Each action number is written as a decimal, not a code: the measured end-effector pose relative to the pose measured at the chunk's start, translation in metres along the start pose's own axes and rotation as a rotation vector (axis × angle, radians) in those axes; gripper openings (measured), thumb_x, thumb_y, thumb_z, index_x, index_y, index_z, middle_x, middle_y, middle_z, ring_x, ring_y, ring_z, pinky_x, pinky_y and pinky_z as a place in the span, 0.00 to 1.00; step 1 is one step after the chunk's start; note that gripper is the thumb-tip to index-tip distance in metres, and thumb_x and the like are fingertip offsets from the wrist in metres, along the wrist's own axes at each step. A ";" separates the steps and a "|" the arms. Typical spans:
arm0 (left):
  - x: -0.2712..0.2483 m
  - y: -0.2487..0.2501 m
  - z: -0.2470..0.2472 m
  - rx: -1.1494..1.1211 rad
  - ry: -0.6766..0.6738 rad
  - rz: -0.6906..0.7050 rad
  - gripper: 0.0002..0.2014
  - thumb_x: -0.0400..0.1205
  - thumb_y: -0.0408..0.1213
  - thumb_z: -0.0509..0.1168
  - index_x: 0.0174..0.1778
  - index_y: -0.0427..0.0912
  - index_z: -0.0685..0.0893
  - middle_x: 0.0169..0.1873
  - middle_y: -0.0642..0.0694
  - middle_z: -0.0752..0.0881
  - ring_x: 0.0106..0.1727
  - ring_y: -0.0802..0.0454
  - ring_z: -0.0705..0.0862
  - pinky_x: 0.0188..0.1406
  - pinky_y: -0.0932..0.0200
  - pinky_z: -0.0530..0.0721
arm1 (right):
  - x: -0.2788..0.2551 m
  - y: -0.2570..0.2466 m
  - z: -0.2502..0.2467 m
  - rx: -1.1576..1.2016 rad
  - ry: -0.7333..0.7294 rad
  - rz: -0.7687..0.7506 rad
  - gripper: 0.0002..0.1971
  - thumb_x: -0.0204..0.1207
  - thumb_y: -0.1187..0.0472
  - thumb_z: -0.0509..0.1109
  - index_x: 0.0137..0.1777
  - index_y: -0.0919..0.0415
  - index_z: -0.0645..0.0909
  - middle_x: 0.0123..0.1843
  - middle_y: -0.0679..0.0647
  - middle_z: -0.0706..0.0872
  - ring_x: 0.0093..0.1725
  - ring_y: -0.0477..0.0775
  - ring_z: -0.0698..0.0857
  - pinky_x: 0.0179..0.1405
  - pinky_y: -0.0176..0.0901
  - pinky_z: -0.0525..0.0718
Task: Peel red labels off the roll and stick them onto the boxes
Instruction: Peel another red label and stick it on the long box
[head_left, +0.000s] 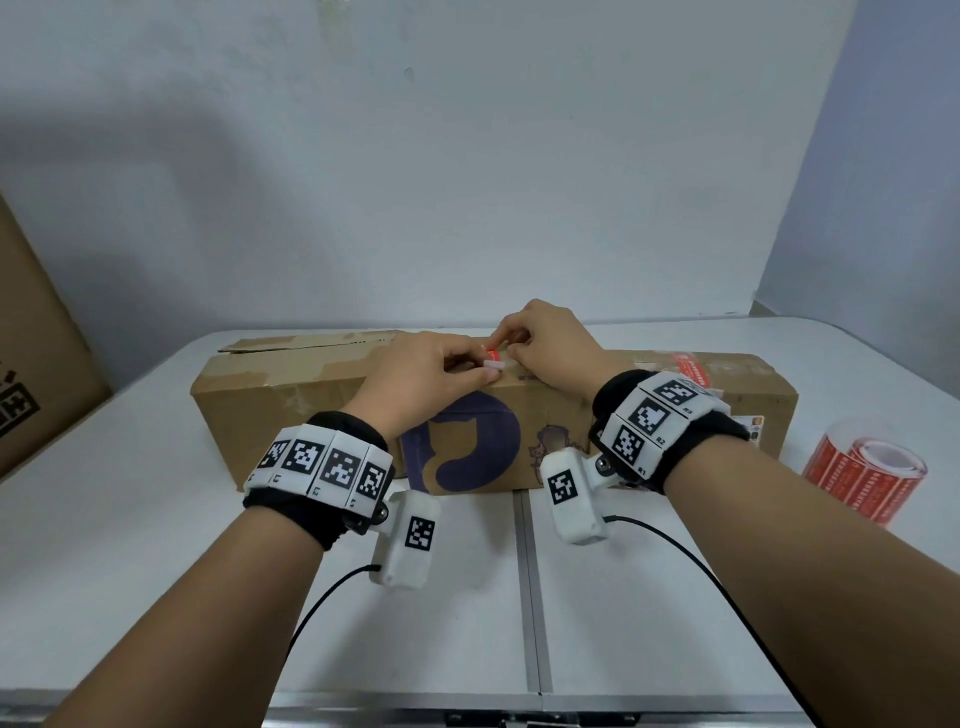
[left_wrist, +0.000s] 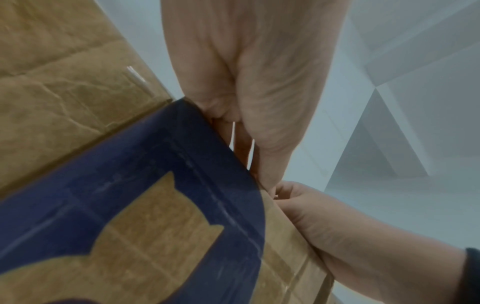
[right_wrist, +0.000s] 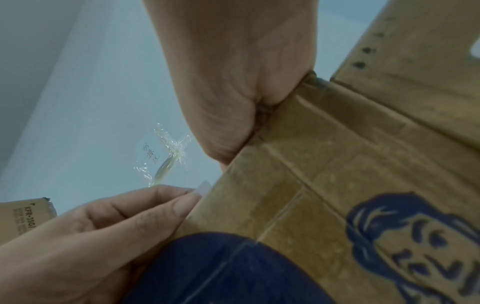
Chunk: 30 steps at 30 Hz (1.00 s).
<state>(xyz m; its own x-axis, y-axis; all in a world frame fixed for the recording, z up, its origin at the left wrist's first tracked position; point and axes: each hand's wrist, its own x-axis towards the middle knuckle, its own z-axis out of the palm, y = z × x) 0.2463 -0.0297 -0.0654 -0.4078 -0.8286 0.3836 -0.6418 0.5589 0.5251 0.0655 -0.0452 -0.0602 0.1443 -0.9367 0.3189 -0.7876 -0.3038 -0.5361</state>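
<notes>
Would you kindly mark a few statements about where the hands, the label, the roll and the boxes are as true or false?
1. Both hands, left hand and right hand, hold a red label above the long cardboard box. True.
2. The label roll lies on top of that box. False: it lies on the table, right of the box.
3. The box already carries a red label near its right end. True.
4. The box's front is plain. False: it bears a blue print.

The box (head_left: 291, 400) is creased matt brown cardboard with glossy tape; the label roll (head_left: 866, 470) is glossy red paper.
</notes>
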 end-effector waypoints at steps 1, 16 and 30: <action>0.000 -0.001 -0.001 0.006 -0.003 0.008 0.08 0.77 0.51 0.71 0.50 0.58 0.91 0.42 0.59 0.92 0.44 0.66 0.86 0.45 0.62 0.81 | 0.000 0.000 0.000 0.002 0.000 0.001 0.16 0.77 0.72 0.61 0.52 0.57 0.89 0.50 0.53 0.77 0.44 0.48 0.80 0.34 0.25 0.73; -0.008 -0.002 0.002 0.220 -0.035 0.218 0.18 0.79 0.50 0.70 0.64 0.51 0.86 0.66 0.53 0.85 0.69 0.60 0.80 0.54 0.89 0.63 | -0.002 -0.003 0.003 0.011 0.003 0.006 0.16 0.76 0.74 0.60 0.50 0.60 0.88 0.42 0.46 0.75 0.38 0.47 0.79 0.34 0.30 0.80; -0.018 -0.006 0.003 0.094 0.070 0.236 0.06 0.78 0.43 0.72 0.46 0.48 0.93 0.47 0.51 0.94 0.50 0.58 0.90 0.53 0.61 0.86 | 0.000 0.003 0.006 -0.013 0.010 -0.011 0.15 0.79 0.71 0.61 0.52 0.58 0.87 0.51 0.54 0.75 0.35 0.45 0.80 0.32 0.27 0.78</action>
<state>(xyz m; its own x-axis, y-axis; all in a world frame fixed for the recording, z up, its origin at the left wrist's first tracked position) 0.2557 -0.0177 -0.0777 -0.5098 -0.6695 0.5402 -0.5927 0.7285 0.3436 0.0668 -0.0473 -0.0661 0.1476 -0.9315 0.3325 -0.7936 -0.3122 -0.5223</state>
